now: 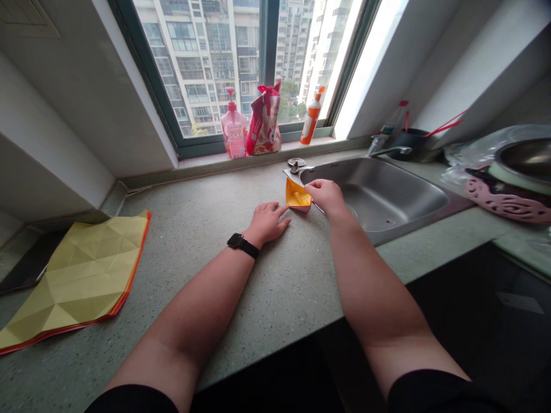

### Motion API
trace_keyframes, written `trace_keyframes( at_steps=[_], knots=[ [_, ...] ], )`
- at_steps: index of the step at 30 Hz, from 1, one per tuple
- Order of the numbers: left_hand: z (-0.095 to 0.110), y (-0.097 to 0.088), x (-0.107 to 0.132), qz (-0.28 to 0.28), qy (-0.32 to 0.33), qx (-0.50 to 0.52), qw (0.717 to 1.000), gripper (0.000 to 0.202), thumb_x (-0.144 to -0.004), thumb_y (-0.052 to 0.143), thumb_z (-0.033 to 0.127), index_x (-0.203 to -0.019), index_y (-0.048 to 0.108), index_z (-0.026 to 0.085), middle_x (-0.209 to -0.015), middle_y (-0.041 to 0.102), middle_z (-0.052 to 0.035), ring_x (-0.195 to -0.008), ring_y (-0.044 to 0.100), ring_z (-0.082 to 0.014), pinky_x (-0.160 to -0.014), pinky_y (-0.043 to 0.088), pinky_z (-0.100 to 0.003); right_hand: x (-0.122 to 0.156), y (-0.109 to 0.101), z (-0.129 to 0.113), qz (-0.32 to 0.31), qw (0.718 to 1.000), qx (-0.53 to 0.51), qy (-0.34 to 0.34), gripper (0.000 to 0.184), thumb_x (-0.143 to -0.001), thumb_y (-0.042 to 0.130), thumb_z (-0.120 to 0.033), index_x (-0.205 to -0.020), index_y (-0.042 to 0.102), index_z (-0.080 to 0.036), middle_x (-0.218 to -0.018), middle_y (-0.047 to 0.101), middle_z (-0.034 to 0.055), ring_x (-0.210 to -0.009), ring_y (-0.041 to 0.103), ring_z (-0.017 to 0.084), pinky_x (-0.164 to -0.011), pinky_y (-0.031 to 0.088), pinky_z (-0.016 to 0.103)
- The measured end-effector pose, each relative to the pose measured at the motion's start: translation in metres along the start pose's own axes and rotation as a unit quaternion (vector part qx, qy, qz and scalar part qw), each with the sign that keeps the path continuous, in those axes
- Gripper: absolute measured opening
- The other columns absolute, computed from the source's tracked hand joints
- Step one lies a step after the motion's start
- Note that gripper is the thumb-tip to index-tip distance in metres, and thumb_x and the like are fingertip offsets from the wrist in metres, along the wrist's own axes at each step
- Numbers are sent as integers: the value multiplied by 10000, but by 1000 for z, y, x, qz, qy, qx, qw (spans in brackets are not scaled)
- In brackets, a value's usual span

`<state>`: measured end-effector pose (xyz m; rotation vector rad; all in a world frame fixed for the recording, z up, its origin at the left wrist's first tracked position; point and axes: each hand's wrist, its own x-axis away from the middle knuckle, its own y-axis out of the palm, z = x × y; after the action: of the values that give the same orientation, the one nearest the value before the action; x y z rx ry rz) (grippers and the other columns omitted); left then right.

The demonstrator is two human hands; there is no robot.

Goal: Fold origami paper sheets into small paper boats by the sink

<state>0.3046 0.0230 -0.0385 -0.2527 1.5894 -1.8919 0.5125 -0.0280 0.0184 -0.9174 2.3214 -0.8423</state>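
A small folded paper box (pixel 298 195), yellow-orange inside and reddish outside, stands on the counter at the sink's left edge. My right hand (pixel 326 195) pinches its right side between thumb and fingers. On the counter to the left of the box lies my left hand (pixel 267 222), palm down with the fingers apart; its index fingertip is at the box's lower left corner. I cannot tell whether that fingertip touches it. A black watch (pixel 243 244) is on the left wrist.
A stack of creased yellow paper sheets (pixel 92 269) with red-orange edges lies at left. Right of the box is a steel sink (pixel 387 189) with a faucet (pixel 390 150). A pink pump bottle (pixel 235 132), a red bag (pixel 264 123) and an orange bottle (pixel 312 117) line the windowsill.
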Motion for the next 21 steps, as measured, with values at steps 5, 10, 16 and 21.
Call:
trace_keyframes(
  at_steps=[5,10,16,21],
  knots=[
    [-1,2,-1,4,3,5,1000,503,-1096,570,490,-1562,637,315,-1560,634,-132,-1436,575,-346,-1243,432,-536,1,-3,-2,16,999,29,-5,223,-870,664,-284,-926,863,-201,-978,862,93,-963,783,281,-854,571,328],
    [-1,1,-1,-3,3,2,1000,512,-1096,571,485,-1567,635,295,-1570,622,-149,-1443,570,-354,-1245,429,-544,1,-4,-3,45,999,21,-9,212,-885,669,-280,-932,860,-201,-978,861,95,-941,767,275,-846,560,328],
    [1,3,-1,6,1,-4,1000,435,-1074,608,472,-1482,701,350,-1559,629,-116,-1446,562,-361,-1243,426,-563,1,-4,-7,95,994,3,-45,247,-940,648,-312,-996,854,-187,-1086,840,127,-1015,741,288,-964,566,370],
    [1,2,0,9,-1,5,1000,399,-1069,625,454,-1438,732,346,-1549,638,-109,-1444,569,-355,-1244,430,-561,9,1,-17,144,980,-25,-133,265,-985,579,-268,-1033,825,-183,-1148,788,143,-1015,727,270,-1008,577,389]
  ],
)
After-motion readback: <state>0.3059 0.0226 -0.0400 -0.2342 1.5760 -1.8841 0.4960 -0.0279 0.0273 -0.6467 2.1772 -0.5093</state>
